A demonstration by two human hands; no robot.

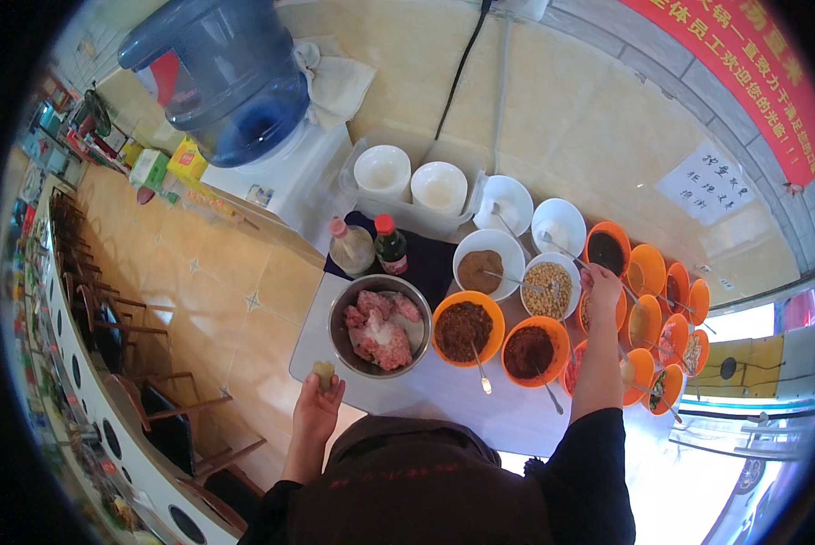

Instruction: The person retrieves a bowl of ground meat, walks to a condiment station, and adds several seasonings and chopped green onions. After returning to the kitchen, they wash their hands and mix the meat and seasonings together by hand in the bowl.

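My left hand (pixel 317 405) holds a small yellowish-green lump (pixel 324 375), perhaps a piece of food, just off the table's left edge. Beside it stands a steel bowl (pixel 414 354) of raw minced meat (pixel 385 344) with white powder on top. My right hand (pixel 601 286) reaches across the orange bowls, its fingers closed on the handle of a metal spoon (pixel 571 255). The spoon's head is over a white bowl of white powder (pixel 559 226). Near that hand are a bowl of dark sauce (pixel 606 251) and a white bowl of yellow beans or nuts (pixel 547 283).
Orange bowls of chili paste (pixel 465 330) and dark red chili (pixel 530 351) hold spoons. A bowl of brown powder (pixel 481 270), sauce bottles (pixel 390 245) and a plastic bin (pixel 414 211) of white bowls stand behind. At left is a water dispenser (pixel 264 184); chairs (pixel 165 415) line a counter.
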